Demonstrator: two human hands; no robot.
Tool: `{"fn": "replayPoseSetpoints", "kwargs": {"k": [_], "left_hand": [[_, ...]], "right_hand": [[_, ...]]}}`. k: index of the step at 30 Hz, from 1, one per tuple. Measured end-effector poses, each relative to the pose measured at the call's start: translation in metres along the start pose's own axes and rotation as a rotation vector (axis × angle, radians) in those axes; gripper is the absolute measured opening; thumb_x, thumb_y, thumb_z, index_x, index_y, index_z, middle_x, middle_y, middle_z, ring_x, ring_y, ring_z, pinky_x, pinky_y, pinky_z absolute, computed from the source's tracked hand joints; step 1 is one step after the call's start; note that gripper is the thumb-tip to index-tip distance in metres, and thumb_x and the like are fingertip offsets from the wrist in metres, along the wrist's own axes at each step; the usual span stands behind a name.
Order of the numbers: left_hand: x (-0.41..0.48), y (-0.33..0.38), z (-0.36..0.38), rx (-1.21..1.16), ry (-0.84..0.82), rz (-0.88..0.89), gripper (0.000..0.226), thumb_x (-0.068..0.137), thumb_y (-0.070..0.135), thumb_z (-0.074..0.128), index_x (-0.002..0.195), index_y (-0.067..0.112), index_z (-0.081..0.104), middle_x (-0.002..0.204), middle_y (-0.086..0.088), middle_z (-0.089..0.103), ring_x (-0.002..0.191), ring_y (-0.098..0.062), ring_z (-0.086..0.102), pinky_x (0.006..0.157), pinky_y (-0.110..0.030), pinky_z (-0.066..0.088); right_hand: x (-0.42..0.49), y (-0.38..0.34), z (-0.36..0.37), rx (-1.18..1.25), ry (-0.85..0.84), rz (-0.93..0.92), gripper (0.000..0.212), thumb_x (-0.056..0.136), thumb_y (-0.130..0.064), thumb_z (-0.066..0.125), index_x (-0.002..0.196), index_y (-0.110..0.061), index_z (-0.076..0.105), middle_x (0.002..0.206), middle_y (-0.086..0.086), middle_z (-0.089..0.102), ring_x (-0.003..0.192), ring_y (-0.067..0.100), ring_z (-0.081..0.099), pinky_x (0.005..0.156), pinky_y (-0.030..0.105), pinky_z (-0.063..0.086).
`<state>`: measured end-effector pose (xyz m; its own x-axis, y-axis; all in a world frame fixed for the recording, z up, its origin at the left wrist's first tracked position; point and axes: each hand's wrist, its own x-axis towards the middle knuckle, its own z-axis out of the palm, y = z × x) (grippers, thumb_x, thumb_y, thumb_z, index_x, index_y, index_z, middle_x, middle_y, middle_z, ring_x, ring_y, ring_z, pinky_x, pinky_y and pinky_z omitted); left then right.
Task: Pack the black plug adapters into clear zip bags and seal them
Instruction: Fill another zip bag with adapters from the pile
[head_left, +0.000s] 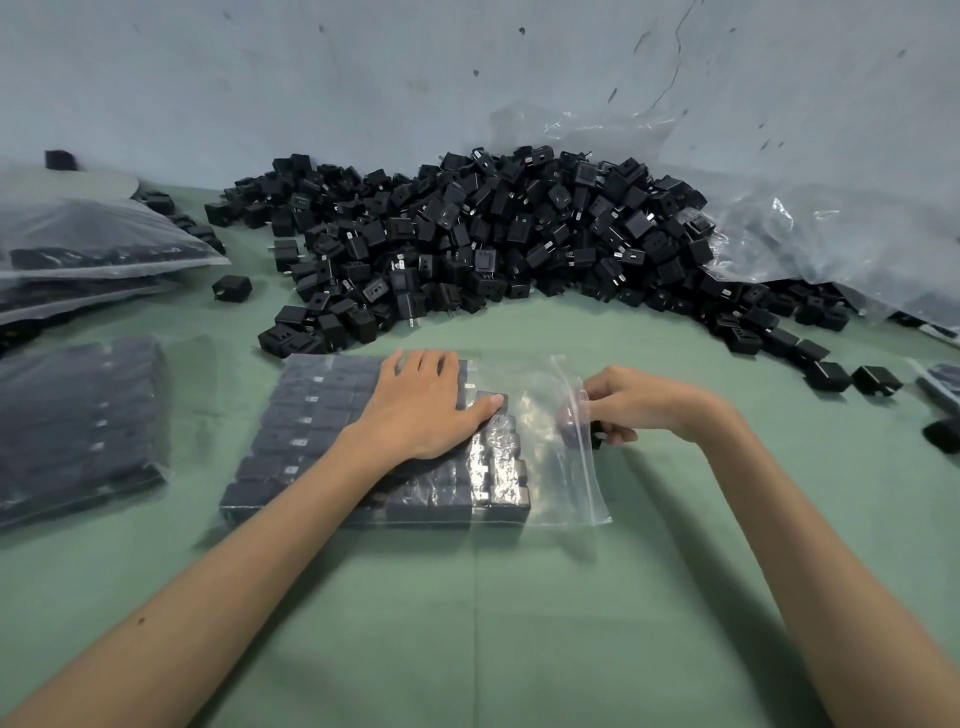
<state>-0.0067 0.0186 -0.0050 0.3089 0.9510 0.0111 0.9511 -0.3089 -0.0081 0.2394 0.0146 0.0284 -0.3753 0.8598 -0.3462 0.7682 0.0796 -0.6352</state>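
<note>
Black plug adapters (311, 421) lie in tight rows inside a clear zip bag (540, 415), which lies flat on a green table cover (467, 597) in front of the person; the bag's mouth faces right, with a band of unfilled plastic between the last row and the zip strip (588, 467). The left hand (415, 410) rests flat on the rows, fingers straight and spread, pressing them down; the right hand (639, 408) has its fingers curled at the far part of the zip strip, pinching the plastic there; a small dark shape under those fingers may be one more adapter, but that cannot be told.

Judged from this, filling is done or nearly so, and sealing is the step in hand; the next move likely calls for squeezing the strip closed along its whole length toward the near corner, with the left hand holding the rows against sliding and pushing air out.

Open green cover shows on the near side and to the right of the bag; a big loose pile of adapters (467, 244) sits just behind it, close to its far edge; a filled bag (78, 426) lies well to the left, with stacked bags (88, 244) behind that; stray adapters (831, 374) and a crumpled plastic sheet (805, 234) lie at the far right.
</note>
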Motion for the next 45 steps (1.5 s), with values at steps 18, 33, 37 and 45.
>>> {"fn": "replayPoseSetpoints", "kwargs": {"k": [18,33,37,45], "left_hand": [[-0.004,0.001,-0.001,-0.025,0.010,-0.007,0.086,0.089,0.071,0.016,0.145,0.008,0.030,0.150,-0.011,0.033,0.138,-0.026,0.027,0.115,-0.044,0.016],[-0.003,0.000,0.002,-0.035,0.024,-0.001,0.089,0.087,0.072,0.015,0.147,0.008,0.026,0.152,-0.010,0.030,0.140,-0.025,0.023,0.117,-0.044,0.013],[-0.002,-0.002,0.004,-0.039,0.039,0.006,0.088,0.087,0.072,0.014,0.147,0.008,0.028,0.151,-0.010,0.031,0.140,-0.024,0.024,0.117,-0.043,0.013],[0.000,-0.004,0.006,-0.034,0.052,0.024,0.086,0.088,0.071,0.015,0.143,0.007,0.032,0.148,-0.010,0.036,0.137,-0.025,0.028,0.116,-0.043,0.016]], "right_hand": [[0.031,-0.032,0.072,0.299,0.771,-0.160,0.018,0.086,-0.030,0.061,0.082,-0.016,0.071,0.073,-0.006,0.067,0.079,0.021,0.066,0.079,0.042,0.055],[0.041,-0.031,0.077,0.536,0.815,-0.046,0.037,0.066,-0.041,0.080,0.080,-0.011,0.062,0.077,0.002,0.066,0.074,0.021,0.066,0.068,0.042,0.058],[0.043,-0.031,0.079,0.528,0.738,-0.018,0.043,0.064,-0.049,0.073,0.069,-0.007,0.065,0.066,0.015,0.065,0.059,0.019,0.063,0.058,0.050,0.057],[0.037,-0.025,0.080,0.561,0.668,-0.123,0.006,0.081,-0.035,0.069,0.077,-0.037,0.073,0.087,-0.004,0.074,0.084,0.020,0.071,0.078,0.049,0.058]]}}
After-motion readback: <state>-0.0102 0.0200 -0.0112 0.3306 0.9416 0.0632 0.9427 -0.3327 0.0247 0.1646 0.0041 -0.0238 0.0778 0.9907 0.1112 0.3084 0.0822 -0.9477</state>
